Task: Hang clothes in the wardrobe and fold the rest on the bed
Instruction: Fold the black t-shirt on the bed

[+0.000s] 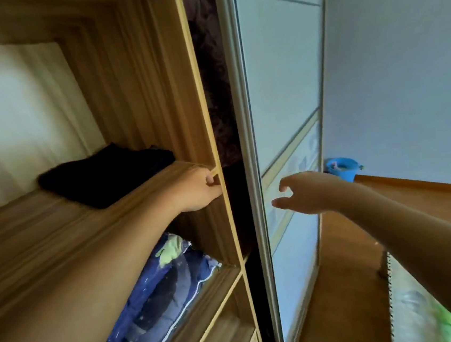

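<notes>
"While the left hand (197,189) is up at the wardrobe (155,94), what has it got hold of?"

"Its fingers are curled round the front edge of the upright panel (199,90), right where the upper shelf (43,226) meets it. It grips the wood, no cloth."

"And the right hand (304,193)?"

"It holds nothing. The fingers are spread and loosely bent, with the thumb apart, and it is stretched out just beside the edge of the sliding door (279,81). The picture is too blurred to tell whether a fingertip touches the frame."

"Where are the clothes?"

"A dark folded pile (107,173) lies on the upper shelf towards the back, near the left hand but apart from it. In the narrow gap between the panel and the door, some dark patterned cloth (213,74) shows. A blue printed quilt (154,298) fills the shelf below, under the left forearm."

"Anything on the floor?"

"A blue bucket (342,168) stands against the wall past the door, and the edge of a green-patterned rug (416,304) shows at the lower right."
</notes>
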A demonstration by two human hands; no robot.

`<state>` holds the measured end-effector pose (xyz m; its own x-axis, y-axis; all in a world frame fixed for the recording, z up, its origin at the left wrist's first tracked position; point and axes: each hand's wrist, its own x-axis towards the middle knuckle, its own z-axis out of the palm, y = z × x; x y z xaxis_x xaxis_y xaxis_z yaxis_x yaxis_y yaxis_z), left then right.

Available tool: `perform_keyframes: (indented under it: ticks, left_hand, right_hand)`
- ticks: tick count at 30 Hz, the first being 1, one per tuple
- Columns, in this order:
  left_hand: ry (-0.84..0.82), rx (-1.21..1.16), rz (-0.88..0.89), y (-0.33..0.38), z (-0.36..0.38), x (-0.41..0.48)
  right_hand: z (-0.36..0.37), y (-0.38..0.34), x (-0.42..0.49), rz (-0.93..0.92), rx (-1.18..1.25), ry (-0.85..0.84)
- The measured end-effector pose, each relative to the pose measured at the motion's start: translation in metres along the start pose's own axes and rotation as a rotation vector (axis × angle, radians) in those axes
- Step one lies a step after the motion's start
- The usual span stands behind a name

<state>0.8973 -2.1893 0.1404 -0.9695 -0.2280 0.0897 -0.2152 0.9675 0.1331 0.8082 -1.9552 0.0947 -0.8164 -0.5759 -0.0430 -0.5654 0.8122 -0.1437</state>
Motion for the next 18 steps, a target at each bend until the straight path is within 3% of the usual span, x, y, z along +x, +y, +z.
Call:
perform_keyframes:
  ticks: [4,7,13,18]
  left_hand:
    - [-0.161,-0.116,0.181,0.059,0.031,0.014]
    - [-0.279,-0.077,0.275,0.104,0.063,0.029]
    - [-0.426,-0.007,0.42,0.172,0.134,0.058]
    - [-0.479,-0.014,0.484,0.227,0.178,0.098]
  right_hand:
    - [0.009,0.057,-0.044,0.188,-0.027,-0.047]
    - [0.016,0.096,-0.077,0.328,-0.019,-0.074]
    - [0.04,0.161,-0.127,0.581,0.045,-0.069]
    - [0.051,0.215,-0.131,0.679,0.047,-0.111]
